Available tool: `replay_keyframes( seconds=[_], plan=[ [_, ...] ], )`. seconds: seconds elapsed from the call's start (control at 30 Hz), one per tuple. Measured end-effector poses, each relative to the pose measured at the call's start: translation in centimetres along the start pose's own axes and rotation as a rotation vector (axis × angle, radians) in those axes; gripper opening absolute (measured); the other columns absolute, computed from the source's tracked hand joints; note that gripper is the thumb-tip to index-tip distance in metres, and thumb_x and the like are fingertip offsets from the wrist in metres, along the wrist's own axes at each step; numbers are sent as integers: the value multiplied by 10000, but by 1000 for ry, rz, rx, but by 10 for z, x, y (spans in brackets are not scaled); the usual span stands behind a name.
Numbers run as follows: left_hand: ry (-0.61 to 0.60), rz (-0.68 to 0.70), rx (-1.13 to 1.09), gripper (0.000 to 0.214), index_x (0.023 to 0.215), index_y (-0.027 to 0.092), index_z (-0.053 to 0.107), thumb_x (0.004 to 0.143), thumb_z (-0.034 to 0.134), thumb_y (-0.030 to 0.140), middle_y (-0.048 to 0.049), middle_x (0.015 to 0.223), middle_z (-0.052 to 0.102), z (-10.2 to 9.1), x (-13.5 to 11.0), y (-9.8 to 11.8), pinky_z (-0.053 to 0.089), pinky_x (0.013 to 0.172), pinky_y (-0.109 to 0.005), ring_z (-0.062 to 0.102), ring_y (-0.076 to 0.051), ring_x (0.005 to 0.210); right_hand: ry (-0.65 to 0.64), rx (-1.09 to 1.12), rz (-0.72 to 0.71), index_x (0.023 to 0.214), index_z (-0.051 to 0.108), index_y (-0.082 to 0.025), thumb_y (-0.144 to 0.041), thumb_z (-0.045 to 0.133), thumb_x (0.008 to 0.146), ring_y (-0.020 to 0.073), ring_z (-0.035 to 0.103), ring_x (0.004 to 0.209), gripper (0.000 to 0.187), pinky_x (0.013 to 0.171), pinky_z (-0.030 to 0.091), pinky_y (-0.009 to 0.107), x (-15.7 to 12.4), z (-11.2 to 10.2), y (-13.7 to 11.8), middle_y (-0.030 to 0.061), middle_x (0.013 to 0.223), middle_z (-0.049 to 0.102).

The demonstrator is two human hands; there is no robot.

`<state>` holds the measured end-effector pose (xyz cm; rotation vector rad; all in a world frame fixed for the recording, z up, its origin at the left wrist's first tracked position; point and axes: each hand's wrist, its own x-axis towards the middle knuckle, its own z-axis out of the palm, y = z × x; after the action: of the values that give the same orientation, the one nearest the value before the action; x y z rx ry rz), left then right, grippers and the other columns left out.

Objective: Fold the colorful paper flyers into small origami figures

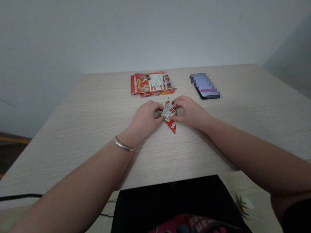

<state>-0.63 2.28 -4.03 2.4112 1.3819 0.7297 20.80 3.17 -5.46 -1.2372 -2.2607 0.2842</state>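
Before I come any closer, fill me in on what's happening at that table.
A person is handling a small, folded red-and-white printed paper piece that tapers to a red point on the near side. The left hand and the right hand hold it from either side, over a pale wood-grain table. Just beyond them lies a loose stack of flat red printed leaflets, and to its right a black-edged rectangular phone; neither hand touches those.

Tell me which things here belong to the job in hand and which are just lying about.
In the job:
- folded leaflet, left hand and right hand on it
- stacked printed leaflets, probably

Apparently just lying about:
- smartphone
- black cable
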Motion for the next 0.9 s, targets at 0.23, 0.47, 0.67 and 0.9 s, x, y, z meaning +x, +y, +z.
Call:
replay_keyframes(
  seconds=[0.23, 0.47, 0.67, 0.9],
  plan=[
    [-111, 237, 83, 82, 910, 178, 744, 897, 666, 200, -63, 974, 769, -1, 1, -6, 511, 930, -411, 686, -239, 952, -71, 7, -87, 788, 740, -206, -231, 820, 759, 249, 703, 1031, 89, 985, 507, 431, 2, -6, 0, 78, 1062, 778],
    [-223, 306, 244, 207, 1009, 164, 784, 951, 587, 190, -89, 1114, 789, -13, -4, 8, 537, 981, -449, 718, -270, 1043, -242, -158, -93, 900, 816, -259, -230, 731, 849, 248, 713, 1082, 104, 951, 541, 402, -1, -21, -12, 35, 1153, 790],
    [-313, 363, 365, 321, 1125, 153, 760, 959, 486, 159, -118, 1267, 741, -23, -11, 20, 508, 1068, -501, 689, -295, 1167, -300, -240, -138, 1059, 819, -342, -226, 644, 884, 260, 703, 1091, 274, 915, 559, 410, -10, -36, -23, -5, 1203, 779],
    [-339, 406, 285, 337, 1194, 161, 732, 933, 519, 152, -141, 1339, 699, -21, -12, 9, 501, 1111, -497, 666, -285, 1227, -280, -226, -105, 1026, 829, -325, -350, 613, 955, 250, 729, 1039, 229, 948, 529, 426, -11, -39, -29, 16, 1145, 797]
  ],
)
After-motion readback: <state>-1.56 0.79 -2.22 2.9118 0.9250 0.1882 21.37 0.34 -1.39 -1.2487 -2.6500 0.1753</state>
